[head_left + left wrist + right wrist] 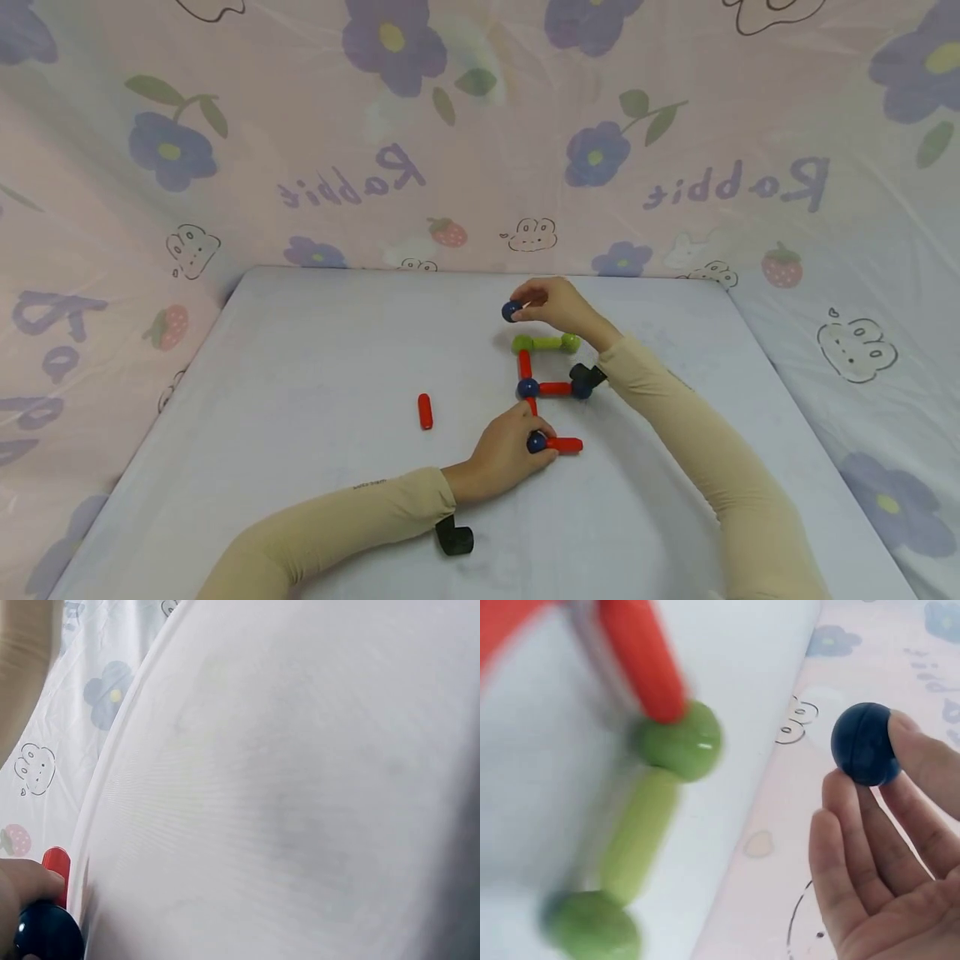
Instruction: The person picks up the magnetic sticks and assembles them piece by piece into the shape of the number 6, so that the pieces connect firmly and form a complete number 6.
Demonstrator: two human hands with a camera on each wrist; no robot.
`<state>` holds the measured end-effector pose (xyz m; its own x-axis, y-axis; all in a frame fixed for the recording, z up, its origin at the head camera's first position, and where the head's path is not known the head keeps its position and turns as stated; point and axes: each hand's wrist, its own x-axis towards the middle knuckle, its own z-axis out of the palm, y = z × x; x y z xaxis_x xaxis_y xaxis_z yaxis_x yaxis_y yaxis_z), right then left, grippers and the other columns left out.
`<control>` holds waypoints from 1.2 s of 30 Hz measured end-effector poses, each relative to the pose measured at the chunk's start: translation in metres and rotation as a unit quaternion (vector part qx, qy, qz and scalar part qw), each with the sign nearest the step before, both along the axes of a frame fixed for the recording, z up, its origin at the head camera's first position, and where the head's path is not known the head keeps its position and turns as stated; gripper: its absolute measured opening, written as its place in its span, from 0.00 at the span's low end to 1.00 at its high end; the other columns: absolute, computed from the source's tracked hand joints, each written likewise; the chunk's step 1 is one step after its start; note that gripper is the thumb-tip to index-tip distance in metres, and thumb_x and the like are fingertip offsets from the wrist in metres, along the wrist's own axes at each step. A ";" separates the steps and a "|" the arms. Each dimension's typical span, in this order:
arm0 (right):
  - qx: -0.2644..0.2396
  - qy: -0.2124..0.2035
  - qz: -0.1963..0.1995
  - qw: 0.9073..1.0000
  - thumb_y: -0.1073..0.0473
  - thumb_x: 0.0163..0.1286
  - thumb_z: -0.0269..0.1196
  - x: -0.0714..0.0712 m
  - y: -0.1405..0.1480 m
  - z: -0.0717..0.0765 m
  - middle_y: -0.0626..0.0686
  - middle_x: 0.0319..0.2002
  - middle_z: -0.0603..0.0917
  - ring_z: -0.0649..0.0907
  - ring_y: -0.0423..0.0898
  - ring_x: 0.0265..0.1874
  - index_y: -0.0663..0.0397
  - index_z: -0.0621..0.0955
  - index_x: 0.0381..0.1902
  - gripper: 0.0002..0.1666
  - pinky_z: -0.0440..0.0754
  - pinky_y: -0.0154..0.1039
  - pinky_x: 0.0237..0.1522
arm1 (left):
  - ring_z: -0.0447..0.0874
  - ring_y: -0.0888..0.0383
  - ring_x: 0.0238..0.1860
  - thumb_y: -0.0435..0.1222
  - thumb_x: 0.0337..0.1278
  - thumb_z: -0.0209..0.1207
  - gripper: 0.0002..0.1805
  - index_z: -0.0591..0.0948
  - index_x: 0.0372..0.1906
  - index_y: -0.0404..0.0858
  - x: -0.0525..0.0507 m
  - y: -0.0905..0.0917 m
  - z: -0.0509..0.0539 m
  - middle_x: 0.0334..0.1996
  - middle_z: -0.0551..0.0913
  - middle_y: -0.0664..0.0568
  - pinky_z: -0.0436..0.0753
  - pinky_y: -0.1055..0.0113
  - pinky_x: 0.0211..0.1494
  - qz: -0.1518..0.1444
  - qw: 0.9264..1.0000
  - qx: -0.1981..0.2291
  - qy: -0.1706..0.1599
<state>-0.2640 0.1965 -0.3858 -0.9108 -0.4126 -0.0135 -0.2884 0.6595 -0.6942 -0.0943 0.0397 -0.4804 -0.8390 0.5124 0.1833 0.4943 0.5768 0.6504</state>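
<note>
My right hand (558,307) pinches a dark blue ball (512,311) between thumb and fingers, raised near the far end of a joined ball-and-rod toy. In the right wrist view the ball (864,744) sits at the fingertips, apart from the green ball (682,742). The toy has a green rod (547,342) at its far end and red rods meeting at a blue ball (528,388). At its near end, my left hand (504,446) holds another blue ball (536,442), from which a red rod (566,445) points right. The left wrist view catches only part of that ball (49,934).
One loose red rod (425,412) lies on the white tabletop (322,375), left of the toy. A black wrist device (455,537) hangs below the left sleeve; another partly covers the blue ball (582,389) on the right. Printed cloth (480,150) hangs behind the table.
</note>
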 end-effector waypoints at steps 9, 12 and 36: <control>-0.042 -0.040 -0.020 0.998 0.54 0.62 0.72 0.056 0.039 -0.018 0.55 0.49 0.87 0.85 0.49 0.47 0.50 0.83 0.51 0.20 0.86 0.45 0.50 | 0.73 0.71 0.33 0.46 0.54 0.70 0.12 0.87 0.42 0.49 -0.001 -0.001 -0.003 0.33 0.75 0.59 0.70 0.83 0.33 0.004 1.000 0.009 -0.009; -0.051 -0.051 -0.027 0.997 0.54 0.62 0.72 0.072 0.049 -0.023 0.56 0.49 0.87 0.86 0.47 0.45 0.52 0.83 0.53 0.22 0.86 0.40 0.47 | 0.74 0.70 0.33 0.46 0.54 0.71 0.12 0.87 0.43 0.49 -0.001 -0.002 -0.002 0.34 0.76 0.59 0.71 0.83 0.34 0.005 1.000 0.012 -0.013; -0.055 -0.120 -0.033 0.991 0.54 0.59 0.73 0.157 0.112 -0.059 0.56 0.46 0.86 0.83 0.38 0.39 0.55 0.83 0.51 0.23 0.83 0.29 0.41 | 0.71 0.71 0.32 0.46 0.54 0.70 0.12 0.86 0.43 0.50 -0.001 -0.001 -0.006 0.33 0.74 0.60 0.68 0.82 0.31 0.001 1.000 0.019 -0.018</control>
